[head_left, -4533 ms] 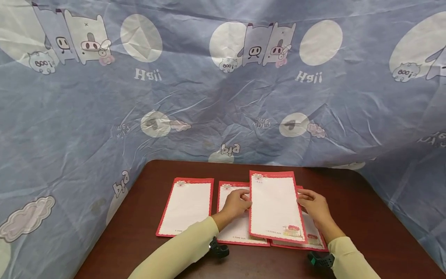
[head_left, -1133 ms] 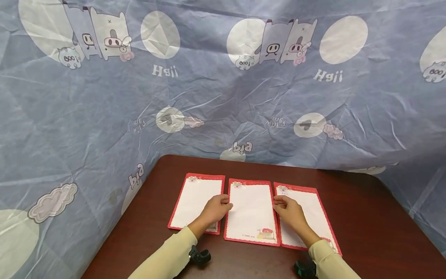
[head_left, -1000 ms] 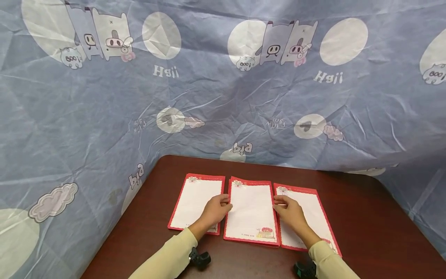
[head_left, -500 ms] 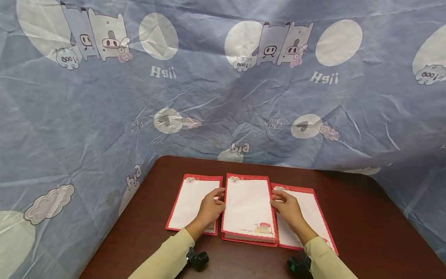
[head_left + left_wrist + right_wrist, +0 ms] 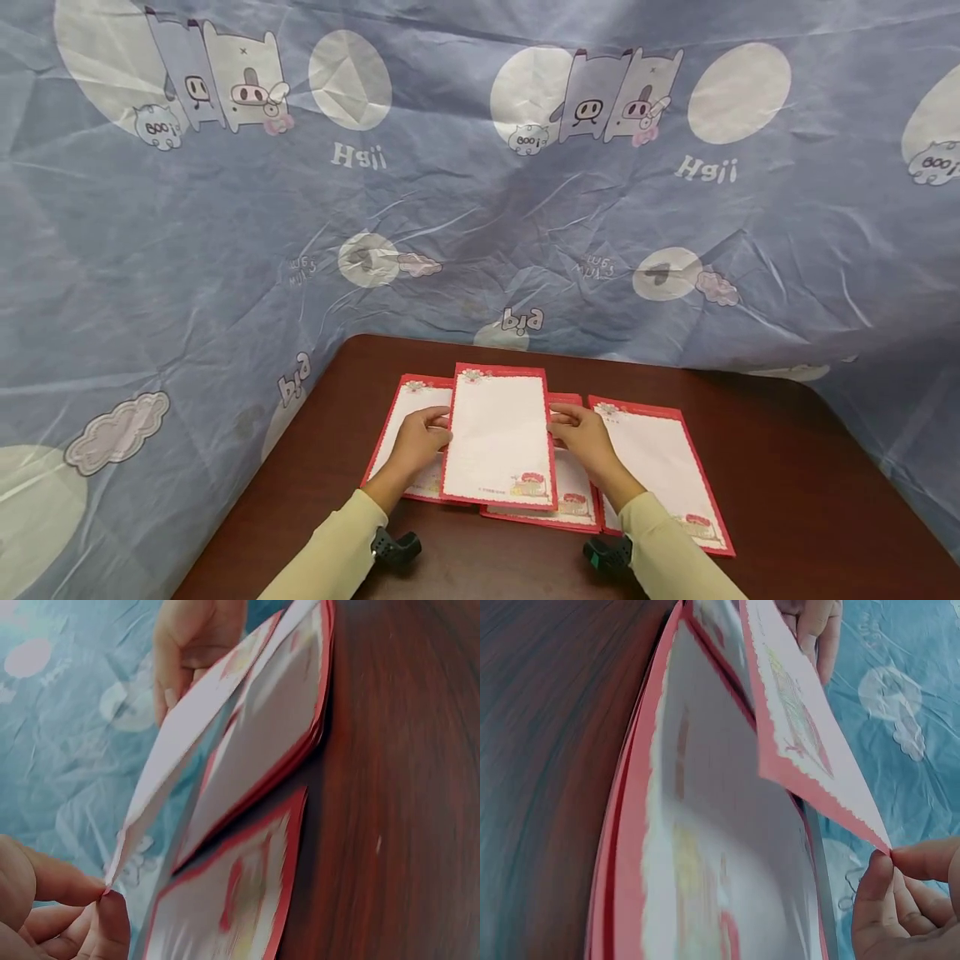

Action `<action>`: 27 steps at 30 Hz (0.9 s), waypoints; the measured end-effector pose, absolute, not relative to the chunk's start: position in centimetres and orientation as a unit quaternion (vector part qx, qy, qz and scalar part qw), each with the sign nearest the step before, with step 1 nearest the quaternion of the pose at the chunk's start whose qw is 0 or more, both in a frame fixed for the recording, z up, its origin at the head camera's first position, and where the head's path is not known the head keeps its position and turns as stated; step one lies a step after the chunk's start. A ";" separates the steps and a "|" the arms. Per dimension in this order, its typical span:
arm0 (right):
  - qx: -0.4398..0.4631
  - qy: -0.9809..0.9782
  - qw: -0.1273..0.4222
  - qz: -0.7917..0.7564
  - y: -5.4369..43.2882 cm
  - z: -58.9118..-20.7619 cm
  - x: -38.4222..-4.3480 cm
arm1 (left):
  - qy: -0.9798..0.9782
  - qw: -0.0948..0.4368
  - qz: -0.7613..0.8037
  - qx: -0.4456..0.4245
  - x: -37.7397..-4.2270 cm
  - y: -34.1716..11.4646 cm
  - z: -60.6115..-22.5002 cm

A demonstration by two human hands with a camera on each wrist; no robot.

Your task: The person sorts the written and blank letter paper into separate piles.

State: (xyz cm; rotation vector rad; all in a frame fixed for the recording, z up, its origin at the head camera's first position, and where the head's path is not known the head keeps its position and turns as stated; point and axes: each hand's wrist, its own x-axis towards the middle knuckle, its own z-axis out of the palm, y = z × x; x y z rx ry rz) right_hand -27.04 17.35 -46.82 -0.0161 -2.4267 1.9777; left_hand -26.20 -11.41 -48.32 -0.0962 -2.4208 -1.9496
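Note:
Both hands hold up one red-bordered sheet of paper (image 5: 498, 433) by its two long sides. My left hand (image 5: 417, 442) pinches the left edge between thumb and fingers; my right hand (image 5: 587, 439) pinches the right edge. In the wrist views the lifted sheet (image 5: 180, 735) stands clear of the papers below and bends slightly. Beneath it lies the middle stack of sheets (image 5: 573, 492), partly covered. The left stack (image 5: 397, 421) is also partly hidden by the raised sheet and my left hand. On the right, another stack (image 5: 660, 467) shows its cartoon print at the bottom corner.
The dark brown wooden table (image 5: 780, 467) carries the three stacks side by side. A blue patterned cloth (image 5: 465, 208) hangs behind and around the table. Black straps with small devices sit on both wrists, such as the left wrist device (image 5: 397, 548).
From the middle stack, where both hands gripped the edges, the top sheet has come up and moved left over the left stack. Earlier still, a sheet was held between the middle and right stacks.

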 end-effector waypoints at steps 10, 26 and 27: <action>0.004 -0.760 -0.020 0.649 13.1 -47.4 -28.0 | -0.801 0.030 -0.598 0.017 -26.8 -15.5 -48.1; 0.028 -0.768 -0.069 0.636 8.2 -48.8 -28.8 | -0.828 0.043 -0.557 0.049 -26.5 -20.5 -48.9; 0.029 -0.767 -0.069 0.637 8.0 -48.8 -28.8 | -0.830 0.046 -0.554 0.046 -26.6 -20.6 -49.0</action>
